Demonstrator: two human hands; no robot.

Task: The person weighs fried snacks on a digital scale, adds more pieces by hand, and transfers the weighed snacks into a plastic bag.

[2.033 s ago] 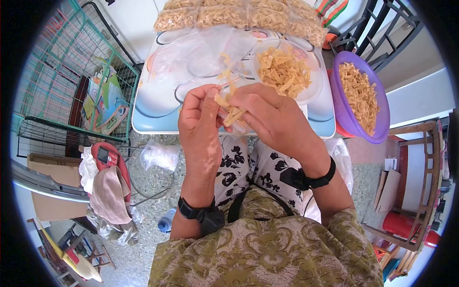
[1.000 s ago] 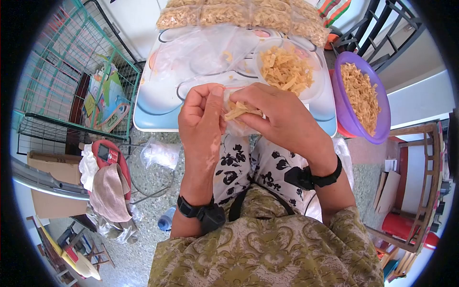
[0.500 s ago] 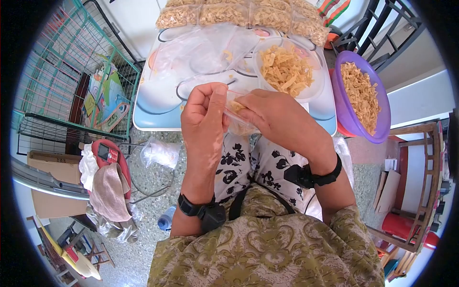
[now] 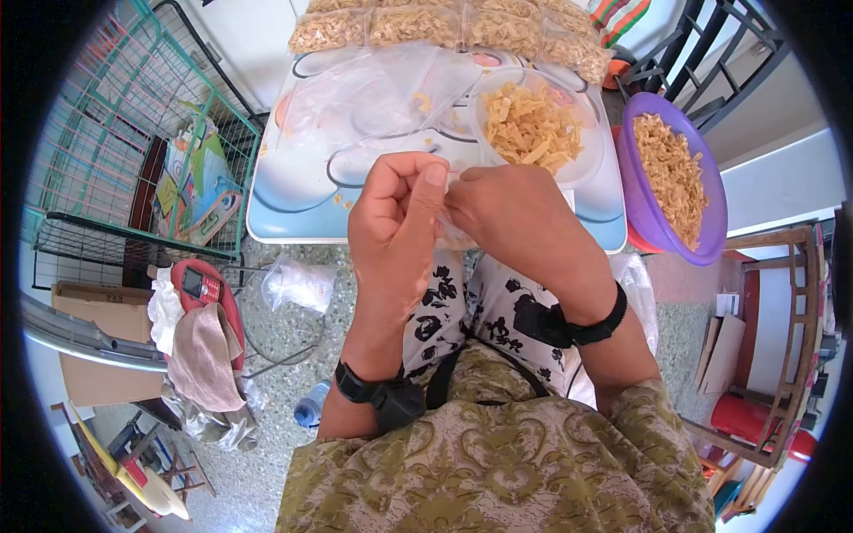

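My left hand [image 4: 398,209] pinches the top edge of a small clear plastic bag [image 4: 455,238], thumb against curled fingers. Right beside it, my right hand [image 4: 502,209] has its fingers closed on the same bag, and the two hands almost touch. Most of the bag is hidden behind them; a little of its lower part shows over my lap. Beyond my right hand, a clear bowl [image 4: 586,165] on the table [image 4: 293,200] holds pale yellow dried strips [image 4: 531,129]. Thin clear plastic bags [image 4: 355,93] lie flat to its left.
Filled bags [image 4: 413,27] line the table's far edge. A purple basin [image 4: 633,182] of strips stands to the right. At left are a green wire cage [image 4: 98,133] and a red stool [image 4: 233,329] bearing a cloth and phone. A bottle [image 4: 308,410] lies on the floor.
Both hands have come closer together. My left hand has shifted slightly right, and my right hand's fingers now cover more of the bag.
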